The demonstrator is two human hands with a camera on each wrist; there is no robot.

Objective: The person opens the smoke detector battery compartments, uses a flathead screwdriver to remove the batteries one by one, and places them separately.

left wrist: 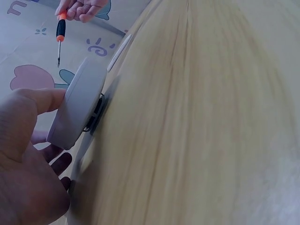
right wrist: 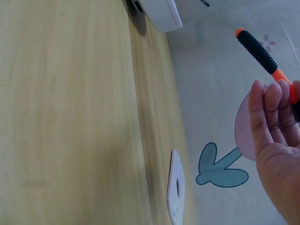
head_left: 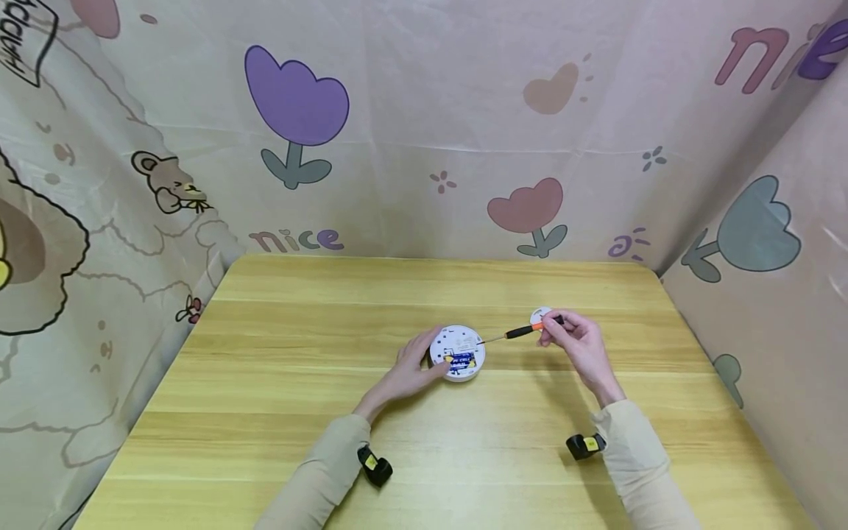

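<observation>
- Toward the far edge of the tabletop (head_left: pixel 298 412), our left hand (head_left: pixel 416 366) grips the round white battery unit (head_left: pixel 464 344).
- Our right hand (head_left: pixel 581 344) pinches the orange-and-black screwdriver (head_left: pixel 520 332), pointing leftward at the unit, tip apart.

From my head view, I cannot read the tiny print (head_left: pixel 467 344) on the round white plastic device (head_left: pixel 457 335); the right hand (head_left: pixel 583 347) partly hides the thin white plate (head_left: pixel 538 314). My right wrist view's edge cuts off the black-and-orange screwdriver (right wrist: pixel 257 50) at its handle end.
</observation>
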